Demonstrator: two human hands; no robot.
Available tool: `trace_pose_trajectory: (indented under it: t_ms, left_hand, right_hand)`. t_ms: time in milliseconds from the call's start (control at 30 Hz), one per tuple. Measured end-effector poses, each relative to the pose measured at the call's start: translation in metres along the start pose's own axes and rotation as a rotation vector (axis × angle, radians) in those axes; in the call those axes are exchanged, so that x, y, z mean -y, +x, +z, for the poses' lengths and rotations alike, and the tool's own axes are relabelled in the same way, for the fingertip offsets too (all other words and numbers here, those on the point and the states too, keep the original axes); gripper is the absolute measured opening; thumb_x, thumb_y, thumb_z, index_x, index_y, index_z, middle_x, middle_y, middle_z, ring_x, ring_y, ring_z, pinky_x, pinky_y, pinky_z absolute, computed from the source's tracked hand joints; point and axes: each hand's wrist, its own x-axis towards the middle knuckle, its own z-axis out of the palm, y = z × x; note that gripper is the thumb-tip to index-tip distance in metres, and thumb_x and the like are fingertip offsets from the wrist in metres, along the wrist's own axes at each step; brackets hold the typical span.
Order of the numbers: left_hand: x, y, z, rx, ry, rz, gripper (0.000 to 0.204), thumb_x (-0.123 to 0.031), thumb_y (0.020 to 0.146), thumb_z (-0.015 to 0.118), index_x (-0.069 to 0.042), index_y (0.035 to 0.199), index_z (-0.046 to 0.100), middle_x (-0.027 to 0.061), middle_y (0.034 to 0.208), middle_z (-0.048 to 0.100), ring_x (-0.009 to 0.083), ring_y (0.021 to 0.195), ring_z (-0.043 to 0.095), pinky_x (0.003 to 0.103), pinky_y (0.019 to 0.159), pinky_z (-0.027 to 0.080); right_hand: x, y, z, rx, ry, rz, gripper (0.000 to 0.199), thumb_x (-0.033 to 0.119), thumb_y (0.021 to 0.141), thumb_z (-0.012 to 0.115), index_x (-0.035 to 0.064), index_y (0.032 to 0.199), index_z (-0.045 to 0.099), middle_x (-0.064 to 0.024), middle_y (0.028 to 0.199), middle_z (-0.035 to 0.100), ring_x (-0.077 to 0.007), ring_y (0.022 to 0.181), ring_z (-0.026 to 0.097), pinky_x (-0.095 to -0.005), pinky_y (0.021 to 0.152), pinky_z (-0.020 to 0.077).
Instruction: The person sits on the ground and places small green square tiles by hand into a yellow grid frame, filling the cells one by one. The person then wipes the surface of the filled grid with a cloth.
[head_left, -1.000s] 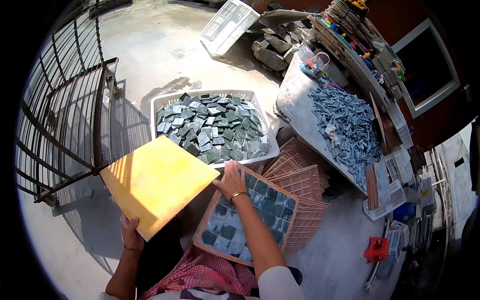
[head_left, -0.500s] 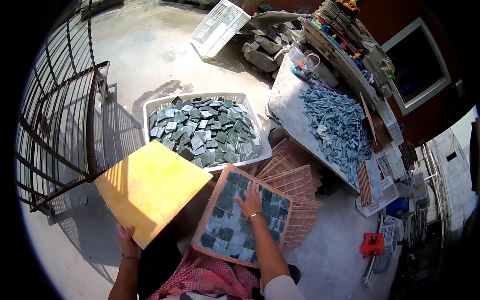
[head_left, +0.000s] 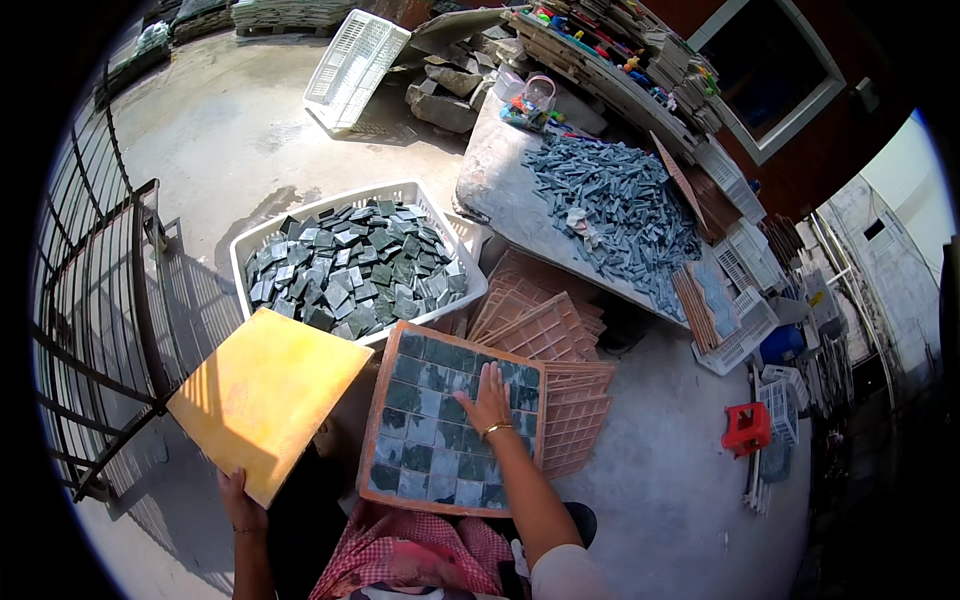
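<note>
At its lower corner, a flat yellow square board (head_left: 268, 385) is gripped by my left hand (head_left: 242, 499), with the board tilted up on the left side. My right hand (head_left: 488, 403) lies flat, fingers outstretched, on dark green and grey square tiles (head_left: 418, 425). These tiles sit in rows inside a terracotta-coloured tray (head_left: 374, 425) that rests in front of my lap. The left hand's fingers under the board are hidden. Just beyond board and tray stands a white plastic basket (head_left: 240, 262) heaped with loose dark square tiles (head_left: 345, 275).
Several stacked terracotta-coloured grid trays (head_left: 545, 335) stand right of my tray. Behind them, a stone-like slab table (head_left: 490, 165) bears a pile of narrow grey strips (head_left: 620, 215). A metal-barred rack (head_left: 145, 300) is at left. A red stool (head_left: 746, 428) and a white crate (head_left: 355, 75) stand farther off.
My view has swung right, so the surroundings appear farther left. The tiled tray looks slightly more upright. My left hand still holds the board, and my right hand stays on the tiles.
</note>
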Motion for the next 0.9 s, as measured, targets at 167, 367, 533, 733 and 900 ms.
trace_pose_trajectory:
  t_ms: [167,367,533,733,900]
  left_hand:
    - [-0.009,0.002,-0.021,0.031,0.074,-0.015,0.056,-0.017,0.079,0.051,0.002,0.126,0.03,0.0128,0.118,0.046,0.0235,0.107,0.048,0.033,0.089,0.041]
    - [-0.007,0.003,-0.014,0.09,0.011,0.045,0.055,-0.017,0.08,0.052,0.001,0.127,0.03,0.0125,0.118,0.046,0.0237,0.106,0.048,0.033,0.09,0.039]
    - [-0.005,-0.001,-0.02,0.034,0.054,-0.024,0.053,-0.015,0.081,0.051,0.001,0.127,0.03,0.0127,0.117,0.046,0.0238,0.107,0.048,0.033,0.09,0.039]
    - [-0.003,0.0,-0.015,0.036,0.053,0.027,0.05,-0.015,0.081,0.052,0.001,0.124,0.033,0.012,0.116,0.048,0.0227,0.105,0.049,0.033,0.089,0.04]
    - [-0.003,0.0,-0.018,0.043,0.073,-0.004,0.051,-0.015,0.082,0.051,0.001,0.126,0.031,0.0118,0.118,0.046,0.0222,0.106,0.048,0.033,0.09,0.039]
  right_hand:
    - [-0.006,-0.032,0.022,-0.05,-0.093,0.031,0.092,0.065,0.077,0.04,0.0016,0.138,0.012,-0.0162,0.144,0.01,-0.0276,0.133,0.009,-0.0424,0.107,0.0091]
    - [-0.018,-0.021,-0.009,-0.069,-0.045,0.114,0.083,0.059,0.082,0.038,0.0025,0.138,0.014,-0.0146,0.144,0.011,-0.026,0.133,0.01,-0.042,0.107,0.0091]
    - [-0.081,-0.038,-0.012,-0.062,-0.063,0.118,0.079,0.055,0.083,0.042,0.0044,0.138,0.016,-0.0131,0.144,0.013,-0.0257,0.133,0.011,-0.0423,0.107,0.0101]
    - [-0.08,-0.059,-0.009,-0.044,-0.11,0.059,0.081,0.052,0.081,0.048,0.0038,0.137,0.016,-0.0149,0.144,0.013,-0.0275,0.133,0.012,-0.0434,0.107,0.0122]
    - [-0.079,-0.096,0.01,-0.076,-0.137,0.043,0.087,0.054,0.079,0.049,0.0001,0.137,0.013,-0.0189,0.143,0.01,-0.0312,0.133,0.008,-0.043,0.107,0.0095]
